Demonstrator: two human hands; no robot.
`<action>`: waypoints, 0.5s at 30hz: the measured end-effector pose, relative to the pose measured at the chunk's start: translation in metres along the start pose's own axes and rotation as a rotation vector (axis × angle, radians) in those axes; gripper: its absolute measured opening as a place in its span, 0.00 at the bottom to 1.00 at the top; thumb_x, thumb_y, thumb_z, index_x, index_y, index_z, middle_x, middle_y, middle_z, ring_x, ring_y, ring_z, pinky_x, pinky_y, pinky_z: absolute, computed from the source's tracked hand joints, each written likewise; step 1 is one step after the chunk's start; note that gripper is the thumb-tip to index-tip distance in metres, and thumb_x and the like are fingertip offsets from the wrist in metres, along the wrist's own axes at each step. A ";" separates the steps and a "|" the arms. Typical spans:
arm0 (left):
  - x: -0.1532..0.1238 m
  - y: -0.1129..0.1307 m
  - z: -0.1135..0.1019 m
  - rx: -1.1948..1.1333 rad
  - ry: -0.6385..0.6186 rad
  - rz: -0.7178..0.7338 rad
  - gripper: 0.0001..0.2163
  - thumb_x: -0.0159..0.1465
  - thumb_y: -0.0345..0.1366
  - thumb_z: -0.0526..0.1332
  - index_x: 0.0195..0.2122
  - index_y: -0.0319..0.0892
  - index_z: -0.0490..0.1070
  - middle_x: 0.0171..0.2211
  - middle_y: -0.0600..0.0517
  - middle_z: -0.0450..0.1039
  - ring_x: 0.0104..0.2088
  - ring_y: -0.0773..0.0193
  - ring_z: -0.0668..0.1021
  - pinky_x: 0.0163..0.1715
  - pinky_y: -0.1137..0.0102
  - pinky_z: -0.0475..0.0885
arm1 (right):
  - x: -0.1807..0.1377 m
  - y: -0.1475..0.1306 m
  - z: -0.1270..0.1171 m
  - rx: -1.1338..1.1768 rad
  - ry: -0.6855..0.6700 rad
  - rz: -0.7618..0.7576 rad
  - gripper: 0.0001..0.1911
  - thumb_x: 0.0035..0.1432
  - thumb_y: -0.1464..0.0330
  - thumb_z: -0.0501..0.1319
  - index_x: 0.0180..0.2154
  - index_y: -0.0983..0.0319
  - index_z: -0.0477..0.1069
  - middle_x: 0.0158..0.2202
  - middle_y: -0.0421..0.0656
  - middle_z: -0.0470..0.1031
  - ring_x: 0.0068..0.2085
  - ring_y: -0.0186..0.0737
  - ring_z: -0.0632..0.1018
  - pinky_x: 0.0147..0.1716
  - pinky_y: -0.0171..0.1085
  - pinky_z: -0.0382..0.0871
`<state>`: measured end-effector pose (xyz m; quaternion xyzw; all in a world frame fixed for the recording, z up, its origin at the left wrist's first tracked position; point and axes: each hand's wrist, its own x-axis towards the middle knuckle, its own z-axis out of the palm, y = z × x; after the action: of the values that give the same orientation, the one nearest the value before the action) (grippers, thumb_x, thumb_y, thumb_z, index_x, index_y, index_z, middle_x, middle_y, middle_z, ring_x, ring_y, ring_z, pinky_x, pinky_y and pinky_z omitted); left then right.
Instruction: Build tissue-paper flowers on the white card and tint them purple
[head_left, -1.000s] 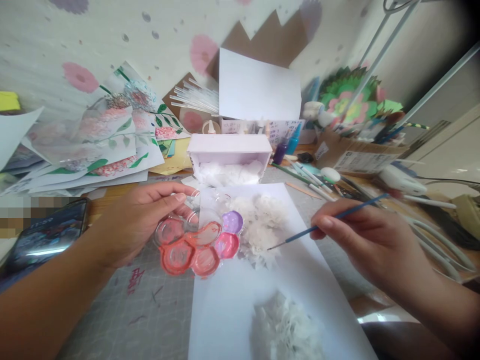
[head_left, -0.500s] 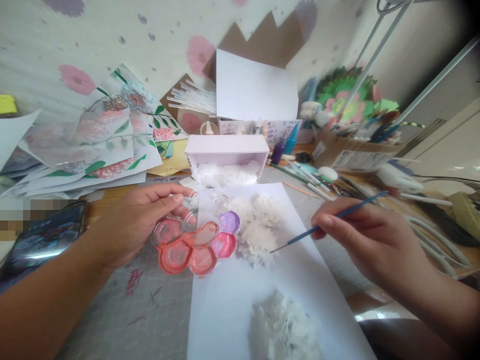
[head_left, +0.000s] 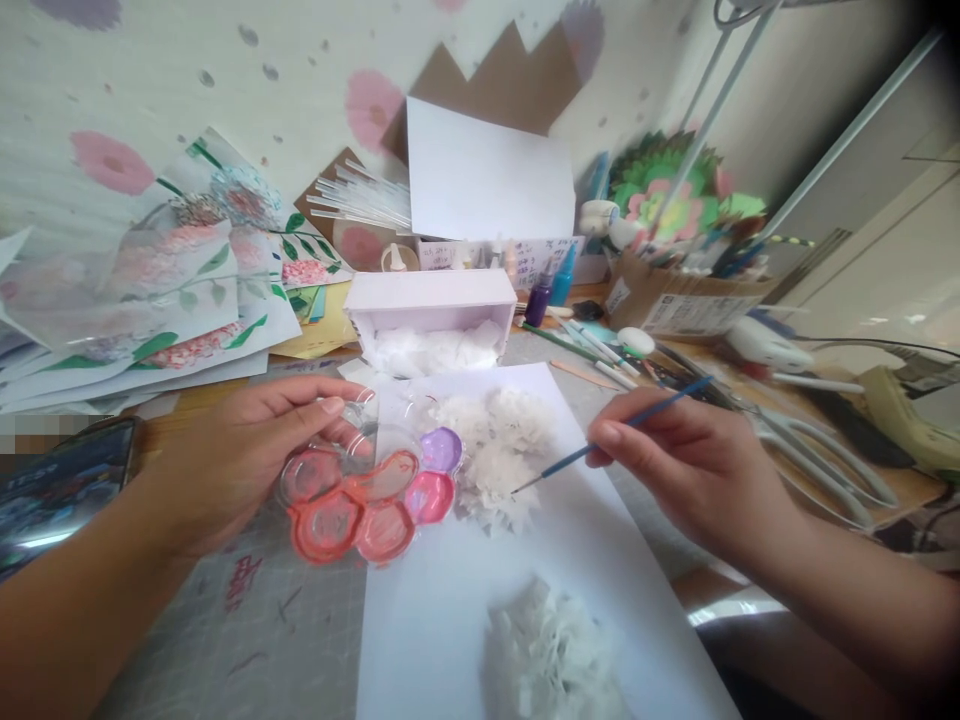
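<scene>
My left hand (head_left: 292, 430) pinches the edge of a clear plastic paint palette (head_left: 386, 475) between thumb and fingers. Orange-red, pink and purple paint coats its wells. Between the fingers of my right hand (head_left: 675, 450) is a thin blue paintbrush (head_left: 622, 430), slanting down to the left. Its tip is at a white ruffled paper flower (head_left: 499, 480); whether it touches, I cannot tell. More white ruffled flowers lie just behind, and another white flower (head_left: 559, 650) rests nearer to me. All of them lie on a white paper sheet (head_left: 420, 630).
Behind the sheet stands an open white box (head_left: 431, 290) holding white material. Scissors (head_left: 817, 455) and a cardboard box (head_left: 682, 300) of brushes are on the right. At left lie painted flower papers (head_left: 172, 290) and a phone (head_left: 67, 490). A grey cutting mat (head_left: 300, 640) lies underneath.
The whole view has shifted, so most things appear further left. The brush tip has moved slightly left over the white flower. Both hands keep their holds.
</scene>
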<state>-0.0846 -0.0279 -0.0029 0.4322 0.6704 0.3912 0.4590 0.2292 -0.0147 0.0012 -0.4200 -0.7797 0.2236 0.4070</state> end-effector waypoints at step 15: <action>0.007 -0.007 -0.003 0.036 0.053 -0.006 0.21 0.54 0.49 0.67 0.46 0.46 0.72 0.25 0.52 0.77 0.20 0.68 0.71 0.18 0.77 0.67 | 0.003 0.001 -0.002 0.060 -0.026 0.029 0.11 0.58 0.67 0.61 0.24 0.62 0.71 0.22 0.39 0.77 0.24 0.32 0.77 0.26 0.30 0.69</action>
<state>-0.0908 -0.0241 -0.0106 0.4280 0.6903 0.3893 0.4345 0.2301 -0.0114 0.0031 -0.4159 -0.7716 0.2584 0.4061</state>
